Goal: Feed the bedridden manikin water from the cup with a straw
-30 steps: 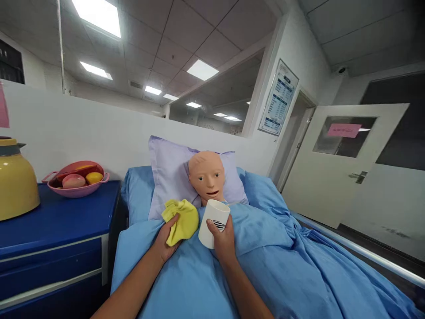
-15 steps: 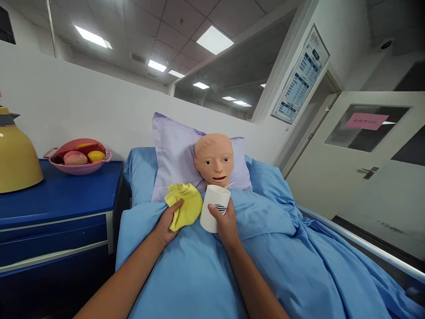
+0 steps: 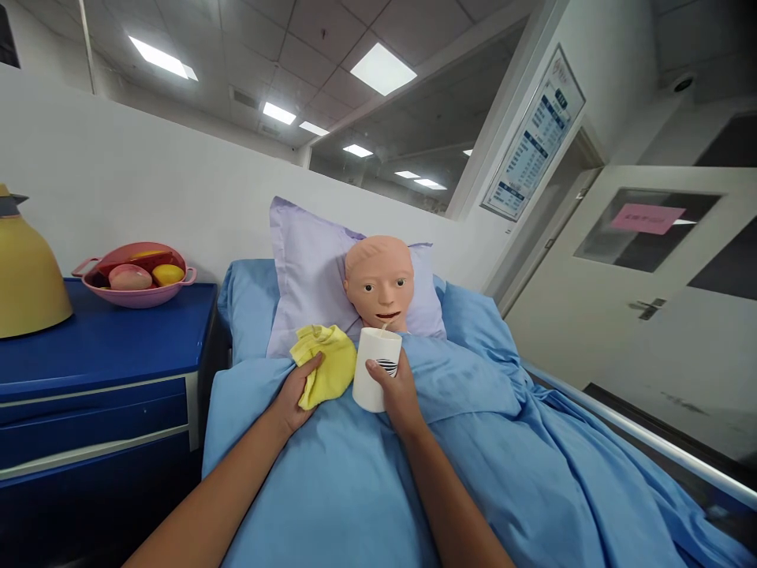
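Note:
A training manikin's head (image 3: 379,281) lies on a lilac pillow (image 3: 307,272) in a bed under a blue sheet (image 3: 355,489). My right hand (image 3: 395,390) grips a white cup (image 3: 374,364) just below the manikin's chin; a thin straw rises from the cup to its mouth. My left hand (image 3: 291,398) holds a crumpled yellow cloth (image 3: 324,367) against the sheet, left of the cup and beside the manikin's neck.
A blue bedside cabinet (image 3: 100,355) stands on the left with a pink bowl of fruit (image 3: 137,274) and a yellow jug (image 3: 27,268) on top. A metal bed rail (image 3: 644,450) runs along the right. A white door (image 3: 644,292) and a wall chart (image 3: 532,146) are beyond.
My view has tilted and moved closer. The cup has shifted slightly left and nearer the manikin's chin, with the straw now at its mouth. The yellow cloth stays in my left hand.

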{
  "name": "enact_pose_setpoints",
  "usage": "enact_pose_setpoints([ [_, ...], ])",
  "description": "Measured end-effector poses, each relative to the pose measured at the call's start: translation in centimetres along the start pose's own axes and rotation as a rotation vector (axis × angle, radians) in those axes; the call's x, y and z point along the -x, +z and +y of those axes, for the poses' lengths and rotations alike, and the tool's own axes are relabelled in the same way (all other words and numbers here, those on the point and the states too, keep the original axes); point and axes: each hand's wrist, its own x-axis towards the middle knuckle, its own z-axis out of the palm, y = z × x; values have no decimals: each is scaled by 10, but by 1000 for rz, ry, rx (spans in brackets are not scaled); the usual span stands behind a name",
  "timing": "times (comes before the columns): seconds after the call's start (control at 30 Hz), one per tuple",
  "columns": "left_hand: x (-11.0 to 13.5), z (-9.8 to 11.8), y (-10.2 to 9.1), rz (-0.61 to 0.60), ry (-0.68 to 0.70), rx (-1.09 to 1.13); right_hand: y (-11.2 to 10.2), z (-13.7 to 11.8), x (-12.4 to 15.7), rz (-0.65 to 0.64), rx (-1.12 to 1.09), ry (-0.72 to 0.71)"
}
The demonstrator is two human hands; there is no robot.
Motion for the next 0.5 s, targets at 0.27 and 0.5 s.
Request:
enact_pose_setpoints([
  [0.27,1,0,1,-7,-1,-7,0,2,0,-1,-14,8],
  [0.5,0,-1,-1,1,13,-3,0,3,0,2,15,-3],
])
